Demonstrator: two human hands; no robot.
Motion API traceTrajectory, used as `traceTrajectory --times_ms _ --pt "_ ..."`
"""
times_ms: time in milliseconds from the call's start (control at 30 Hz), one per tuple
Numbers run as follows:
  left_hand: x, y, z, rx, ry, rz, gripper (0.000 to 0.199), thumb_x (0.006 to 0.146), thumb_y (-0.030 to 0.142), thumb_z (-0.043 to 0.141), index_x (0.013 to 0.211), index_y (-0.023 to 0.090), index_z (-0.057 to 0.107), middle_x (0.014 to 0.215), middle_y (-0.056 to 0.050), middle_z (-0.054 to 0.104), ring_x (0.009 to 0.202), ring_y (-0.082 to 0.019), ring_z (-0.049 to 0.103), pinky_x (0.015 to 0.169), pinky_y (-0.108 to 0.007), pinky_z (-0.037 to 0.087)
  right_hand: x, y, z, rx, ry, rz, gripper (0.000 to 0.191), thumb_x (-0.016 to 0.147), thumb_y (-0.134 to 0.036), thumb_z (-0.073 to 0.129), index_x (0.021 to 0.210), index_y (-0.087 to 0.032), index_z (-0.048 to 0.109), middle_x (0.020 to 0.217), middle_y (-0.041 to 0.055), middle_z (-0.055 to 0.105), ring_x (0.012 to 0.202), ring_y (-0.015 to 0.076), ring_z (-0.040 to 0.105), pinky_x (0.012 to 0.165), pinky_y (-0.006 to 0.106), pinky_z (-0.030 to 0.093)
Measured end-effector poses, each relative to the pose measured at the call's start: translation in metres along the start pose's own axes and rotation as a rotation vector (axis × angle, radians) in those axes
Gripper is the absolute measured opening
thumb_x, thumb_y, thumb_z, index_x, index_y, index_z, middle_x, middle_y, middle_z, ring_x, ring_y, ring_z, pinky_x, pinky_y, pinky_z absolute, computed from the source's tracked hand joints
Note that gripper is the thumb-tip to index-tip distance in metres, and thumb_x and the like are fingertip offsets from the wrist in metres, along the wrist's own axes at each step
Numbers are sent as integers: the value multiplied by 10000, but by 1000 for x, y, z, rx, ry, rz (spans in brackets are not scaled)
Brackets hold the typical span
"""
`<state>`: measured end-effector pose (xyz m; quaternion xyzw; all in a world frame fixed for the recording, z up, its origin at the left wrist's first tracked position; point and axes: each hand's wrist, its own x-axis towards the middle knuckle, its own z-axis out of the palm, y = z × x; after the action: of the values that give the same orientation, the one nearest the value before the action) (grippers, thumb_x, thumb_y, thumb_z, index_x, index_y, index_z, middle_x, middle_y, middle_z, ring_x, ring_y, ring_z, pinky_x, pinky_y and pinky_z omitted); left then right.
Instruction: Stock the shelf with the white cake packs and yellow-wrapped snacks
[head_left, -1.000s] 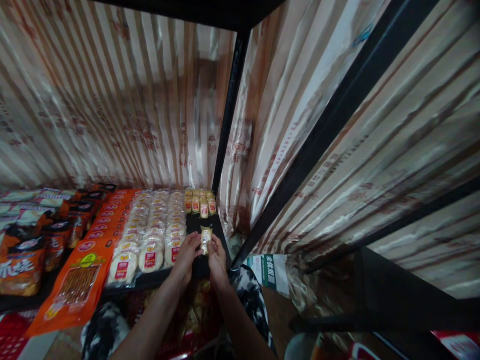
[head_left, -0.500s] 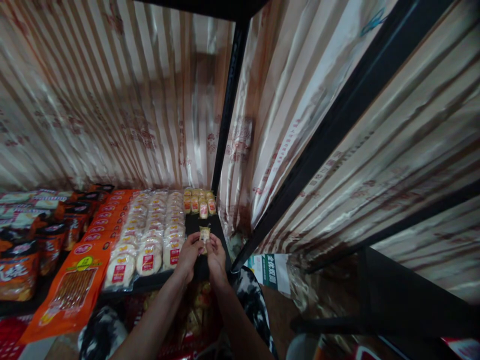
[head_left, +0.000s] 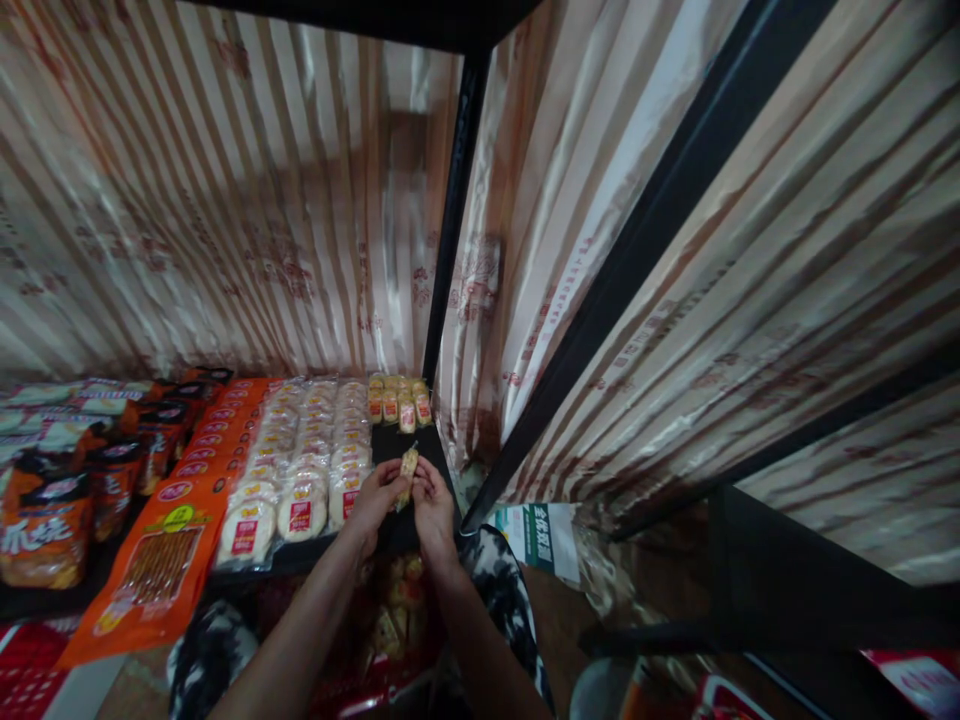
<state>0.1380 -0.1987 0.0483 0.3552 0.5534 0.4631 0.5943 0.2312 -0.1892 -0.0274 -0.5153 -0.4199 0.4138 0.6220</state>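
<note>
A small wrapped snack (head_left: 408,466) in yellowish clear film is held between both hands, above the front of the dark shelf (head_left: 388,446). My left hand (head_left: 379,496) pinches it from the left. From the right, my right hand (head_left: 433,500) has its fingers closed on the same packet. Just beyond, several similar small packets (head_left: 406,412) stand in short rows at the shelf's back corner. To the left of my hands lie rows of round white packaged crackers (head_left: 303,505) with red labels. Below my forearms, a red bag (head_left: 394,620) with more small packets sits in my lap.
Orange snack packs (head_left: 161,550) and black-and-orange bags (head_left: 49,535) fill the shelf's left side. A black upright post (head_left: 450,230) stands at the back corner, and a slanting black bar (head_left: 600,290) lies to the right. Striped plastic sheeting (head_left: 300,200) hangs behind.
The small packet has been turned between my fingers, so its face looks different and it stands slightly tilted. Both hands stay in nearly the same place. The view has shifted slightly.
</note>
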Motion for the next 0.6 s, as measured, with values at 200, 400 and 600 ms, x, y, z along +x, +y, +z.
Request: traceTrajectory --times_ms 200,400,600 --pt "-1 -3 -10 -25 -40 -41 282 634 236 640 908 174 666 736 -6 656 587 -95 525 471 -184 286 -6 -13 -3 -97 -18 -45 512 732 -315 594 1236 -230 562 1142 84 550 859 153 591 683 252 540" --pt "-2 -2 -16 -115 -58 -89 232 622 304 650 807 165 629 662 5 644 517 -95 561 436 -182 268 -9 -27 -8 -246 -74 -117 540 753 -326 608 1285 -289 523 1327 58 495 1145 223 494 836 325 512" --pt "4 2 -28 -14 -185 -108 182 642 321 617 713 153 603 624 -2 635 482 -105 580 419 -181 278 -9 -37 -16 -467 -246 -312 353 835 -266 528 1171 -314 624 1369 3 493 1285 229 370 1083 437 288"
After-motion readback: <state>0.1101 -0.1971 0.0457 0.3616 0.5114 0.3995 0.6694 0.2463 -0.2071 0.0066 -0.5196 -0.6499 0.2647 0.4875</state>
